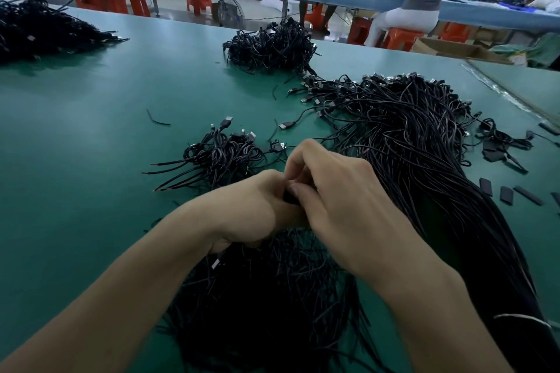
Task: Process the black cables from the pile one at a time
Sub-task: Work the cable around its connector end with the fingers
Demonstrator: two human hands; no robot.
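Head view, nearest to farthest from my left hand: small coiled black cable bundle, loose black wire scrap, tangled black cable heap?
1. Small coiled black cable bundle, just ahead-left of the left hand.
2. Loose black wire scrap, farther left.
3. Tangled black cable heap, far centre.

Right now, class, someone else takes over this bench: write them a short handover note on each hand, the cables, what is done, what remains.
Hands: left hand and right hand meet, both gripping one black cable, mostly hidden between them.
Done, apparently: the bundled heap just left of the hands.
Left to do: the large loose pile on the right.
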